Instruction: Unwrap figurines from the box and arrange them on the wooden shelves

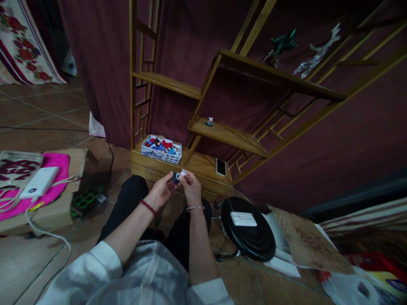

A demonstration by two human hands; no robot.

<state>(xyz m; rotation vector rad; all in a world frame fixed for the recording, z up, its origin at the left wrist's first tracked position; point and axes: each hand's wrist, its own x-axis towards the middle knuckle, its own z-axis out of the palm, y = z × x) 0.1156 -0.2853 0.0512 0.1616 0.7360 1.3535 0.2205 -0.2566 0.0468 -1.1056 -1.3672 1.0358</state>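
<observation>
Between my two hands, above my knees, is a small figurine (178, 176) with a dark base and a pale, pinkish top. My left hand (162, 190) grips the base with its fingers and thumb. Around the upper part are the fingers of my right hand (191, 185). Straight ahead, a similar small figurine (209, 122) stands upright on the middle shelf (235, 137). An open patterned box (162, 156) of red, blue and dark small figures sits on the bottom shelf to the left.
A phone (221, 167) lies on the lower board of the wooden rack (190, 169). At right stands a round black stool (248, 245) bearing a white box (243, 219). To the left, a cardboard box (60, 216) carries a white power bank (41, 182) with a cable. Ornaments (280, 46) stand on the upper shelf.
</observation>
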